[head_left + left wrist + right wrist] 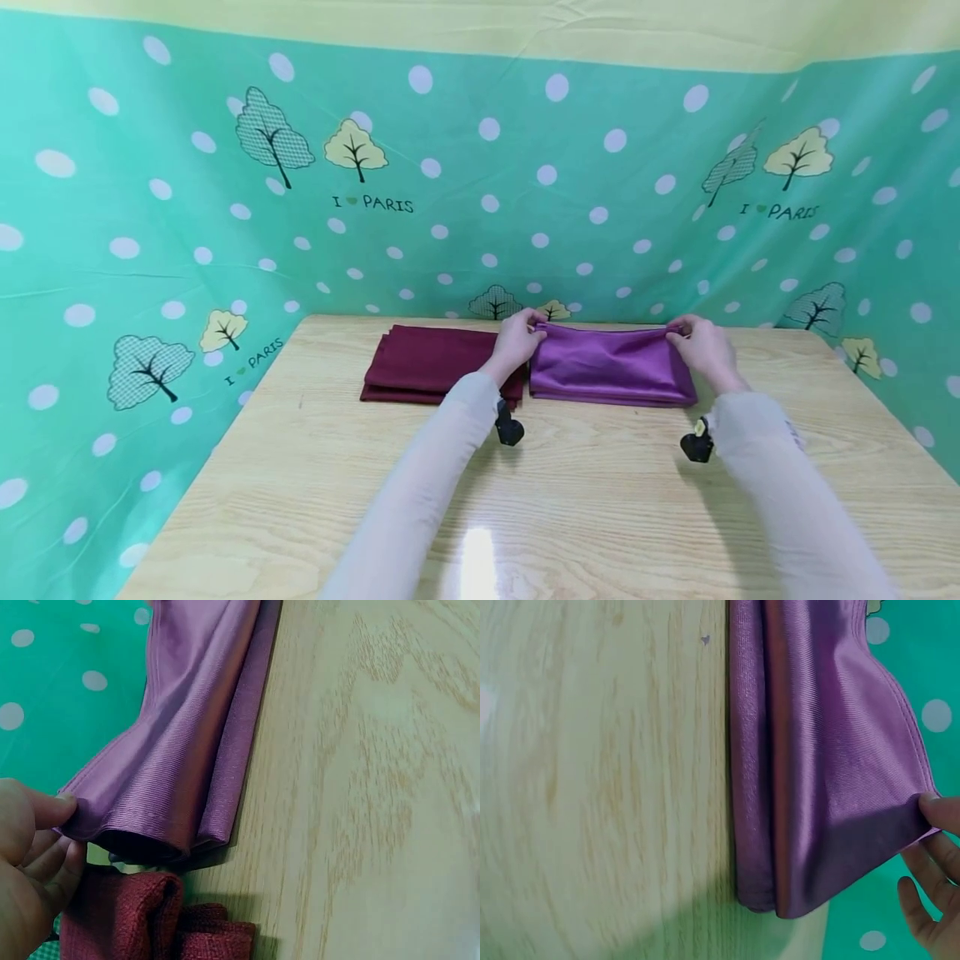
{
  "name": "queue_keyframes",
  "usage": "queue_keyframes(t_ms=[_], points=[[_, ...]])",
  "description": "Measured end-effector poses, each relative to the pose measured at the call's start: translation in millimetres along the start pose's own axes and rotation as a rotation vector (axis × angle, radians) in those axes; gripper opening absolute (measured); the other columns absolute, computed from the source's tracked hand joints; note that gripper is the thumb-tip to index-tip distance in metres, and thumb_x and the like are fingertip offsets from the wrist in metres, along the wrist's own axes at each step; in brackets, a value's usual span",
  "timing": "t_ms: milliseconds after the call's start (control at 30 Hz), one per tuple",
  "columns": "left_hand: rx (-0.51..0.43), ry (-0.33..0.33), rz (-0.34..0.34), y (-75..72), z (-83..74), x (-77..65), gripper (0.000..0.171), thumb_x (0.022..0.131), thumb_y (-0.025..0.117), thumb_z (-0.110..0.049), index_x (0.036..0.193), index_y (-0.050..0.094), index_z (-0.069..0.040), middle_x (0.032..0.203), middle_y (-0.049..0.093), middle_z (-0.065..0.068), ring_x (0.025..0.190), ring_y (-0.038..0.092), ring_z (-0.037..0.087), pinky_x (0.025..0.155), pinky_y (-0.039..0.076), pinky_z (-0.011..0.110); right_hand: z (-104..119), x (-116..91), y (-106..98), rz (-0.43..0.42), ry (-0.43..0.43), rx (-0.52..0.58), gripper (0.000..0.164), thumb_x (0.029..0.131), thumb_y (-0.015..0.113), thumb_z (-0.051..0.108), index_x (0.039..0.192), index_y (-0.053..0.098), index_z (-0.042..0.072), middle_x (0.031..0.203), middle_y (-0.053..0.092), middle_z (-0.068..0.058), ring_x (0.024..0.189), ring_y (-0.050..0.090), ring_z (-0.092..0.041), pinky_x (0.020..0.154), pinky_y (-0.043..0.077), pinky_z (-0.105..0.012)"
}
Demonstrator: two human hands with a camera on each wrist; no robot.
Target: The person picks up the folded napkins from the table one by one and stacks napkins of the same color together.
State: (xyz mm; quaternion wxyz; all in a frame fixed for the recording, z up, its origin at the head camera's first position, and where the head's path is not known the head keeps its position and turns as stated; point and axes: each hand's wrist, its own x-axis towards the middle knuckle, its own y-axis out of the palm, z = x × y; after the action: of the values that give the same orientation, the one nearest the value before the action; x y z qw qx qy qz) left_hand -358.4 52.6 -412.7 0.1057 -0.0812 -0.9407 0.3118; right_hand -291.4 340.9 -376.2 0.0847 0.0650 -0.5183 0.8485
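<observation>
A folded purple satiny cloth (611, 364) lies near the table's back edge. My left hand (519, 340) pinches its far left corner between thumb and fingers. At the far right corner, my right hand (703, 346) pinches the same edge. In the left wrist view the purple cloth (176, 750) is raised along the held edge, with a hollow fold showing at its end. The right wrist view shows the cloth's (870, 750) hemmed edge drawn up to the right hand (937, 862), its layers stacked on the wood.
A folded dark red cloth (431, 362) sits left of the purple one, partly behind my left wrist. The wooden table (585, 500) ends at a green dotted curtain (450, 192) at the back and sides. Black wrist devices hang below both wrists.
</observation>
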Motion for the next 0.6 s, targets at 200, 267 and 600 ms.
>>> queue_keyframes(t_ms=[200, 267, 600], points=[[0.001, -0.002, -0.014, 0.6, 4.0, -1.1, 0.024, 0.087, 0.061, -0.015, 0.111, 0.061, -0.011, 0.103, 0.061, 0.002, 0.085, 0.058, 0.015, 0.070, 0.047, 0.027, 4.0, 4.2, 6.2, 0.019, 0.021, -0.003, 0.026, 0.091, 0.052, 0.018, 0.110, 0.058, 0.001, 0.104, 0.059, -0.025, 0.092, 0.055, -0.039, 0.071, 0.042, -0.047], [-0.004, -0.015, -0.017, 0.9, 5.7, -2.5, 0.024, 0.088, 0.060, -0.015, 0.111, 0.061, -0.011, 0.103, 0.061, 0.002, 0.083, 0.058, 0.015, 0.068, 0.047, 0.027, 4.0, 5.1, 9.6, 0.016, 0.027, -0.006, 0.026, 0.091, 0.052, 0.018, 0.110, 0.058, 0.001, 0.105, 0.059, -0.025, 0.092, 0.054, -0.039, 0.072, 0.042, -0.047], [-0.005, -0.025, -0.022, 4.9, 7.9, -2.3, 0.024, 0.088, 0.059, -0.013, 0.112, 0.061, -0.010, 0.104, 0.062, 0.005, 0.072, 0.055, 0.013, 0.060, 0.043, 0.024, -4.6, 5.2, 23.0, -0.060, 0.041, -0.015, 0.027, 0.088, 0.053, 0.013, 0.110, 0.059, 0.001, 0.105, 0.060, -0.024, 0.095, 0.054, -0.042, 0.072, 0.041, -0.051]])
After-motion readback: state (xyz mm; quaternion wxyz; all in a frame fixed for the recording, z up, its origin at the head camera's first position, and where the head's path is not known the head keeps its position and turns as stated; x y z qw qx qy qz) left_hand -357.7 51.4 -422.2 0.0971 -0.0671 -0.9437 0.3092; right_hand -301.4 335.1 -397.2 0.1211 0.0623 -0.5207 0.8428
